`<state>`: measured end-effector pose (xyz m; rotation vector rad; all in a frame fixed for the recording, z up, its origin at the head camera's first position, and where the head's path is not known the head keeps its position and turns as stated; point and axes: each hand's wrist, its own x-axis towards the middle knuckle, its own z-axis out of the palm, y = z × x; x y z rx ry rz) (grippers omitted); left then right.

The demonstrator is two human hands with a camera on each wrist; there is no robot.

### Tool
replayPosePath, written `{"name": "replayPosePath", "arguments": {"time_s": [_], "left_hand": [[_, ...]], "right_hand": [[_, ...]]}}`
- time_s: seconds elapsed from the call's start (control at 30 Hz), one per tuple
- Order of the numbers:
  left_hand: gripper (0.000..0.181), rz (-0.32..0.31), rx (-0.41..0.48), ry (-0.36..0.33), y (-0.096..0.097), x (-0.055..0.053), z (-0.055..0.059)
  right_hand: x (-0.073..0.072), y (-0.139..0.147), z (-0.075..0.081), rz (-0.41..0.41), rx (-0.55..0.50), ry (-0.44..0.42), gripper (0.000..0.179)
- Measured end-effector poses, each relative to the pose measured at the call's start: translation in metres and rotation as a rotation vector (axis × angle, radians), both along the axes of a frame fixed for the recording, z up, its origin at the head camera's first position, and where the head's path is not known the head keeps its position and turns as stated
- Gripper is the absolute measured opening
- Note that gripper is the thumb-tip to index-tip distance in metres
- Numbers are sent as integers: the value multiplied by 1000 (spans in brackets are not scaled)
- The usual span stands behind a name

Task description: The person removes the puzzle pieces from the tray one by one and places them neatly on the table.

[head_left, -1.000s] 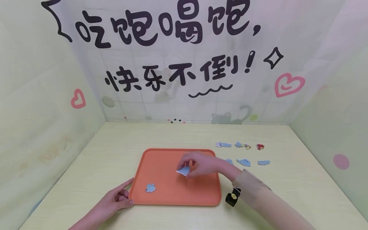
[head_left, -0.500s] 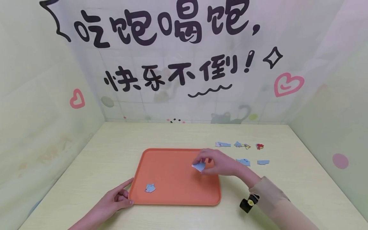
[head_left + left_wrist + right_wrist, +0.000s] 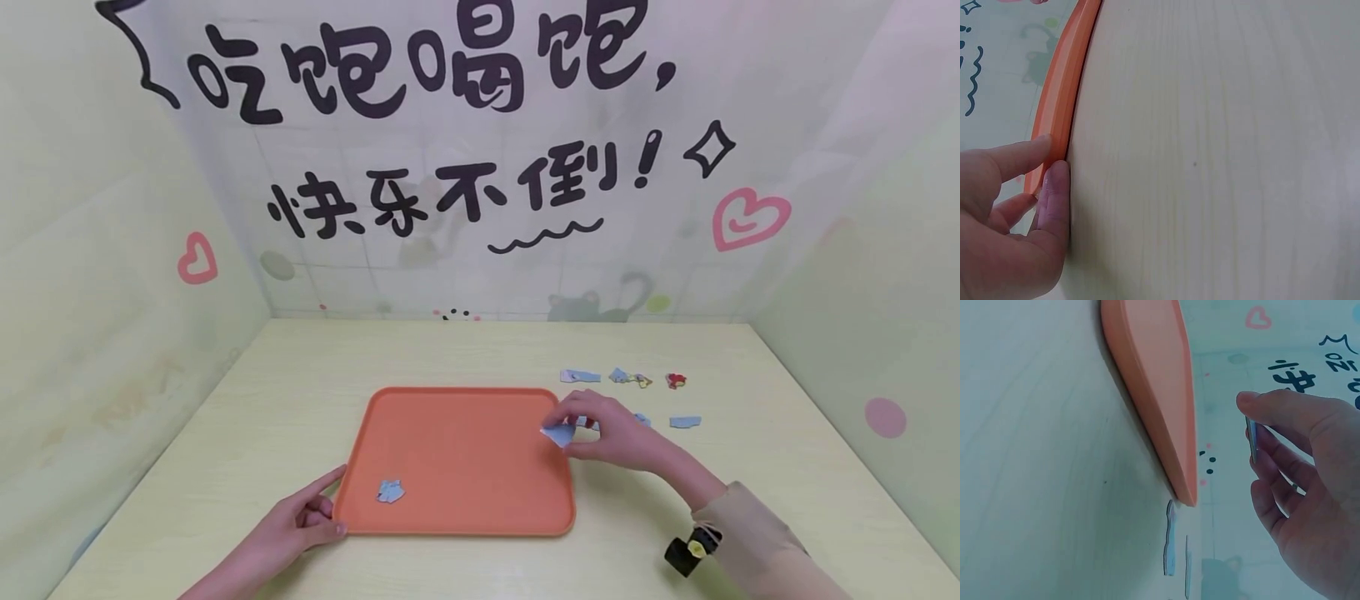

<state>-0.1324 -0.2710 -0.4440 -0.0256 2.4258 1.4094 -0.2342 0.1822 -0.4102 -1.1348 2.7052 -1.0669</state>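
Between the thumb and fingers of my right hand (image 3: 618, 432) is a light-blue jigsaw puzzle piece (image 3: 558, 435), raised above the right rim of the orange tray (image 3: 457, 454). The right wrist view shows this piece (image 3: 1252, 439) edge-on, pinched by the fingertips. My left hand (image 3: 300, 521) holds the tray's front left corner. In the left wrist view, its thumb and fingers bear on the tray rim (image 3: 1063, 106) from different sides. Another blue puzzle piece (image 3: 390, 491), with some print on it, lies in the tray near that corner.
Right of the tray, loose pieces lie in two rows on the table (image 3: 757, 500). A long piece (image 3: 581, 377), a red piece (image 3: 676, 381) and others form the back row. A blue piece (image 3: 685, 422) ends the front row, partly hidden by my right hand. Walls border the table.
My right hand has carried the pinched puzzle piece from over the tray's middle rightward to its right rim. The left hand and the piece in the tray have stayed put.
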Motion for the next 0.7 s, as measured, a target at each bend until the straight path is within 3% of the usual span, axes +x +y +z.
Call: {"name": "replayPosePath", "arguments": {"time_s": [0.43,0.7], "left_hand": [[85,20,-33,-22,2,-1,1],[85,27,-31,-19,3,-2,1]], "right_hand": [[9,26,-14,-76,48,-37,34],[13,37,-23,-87,106,-110,32]]}}
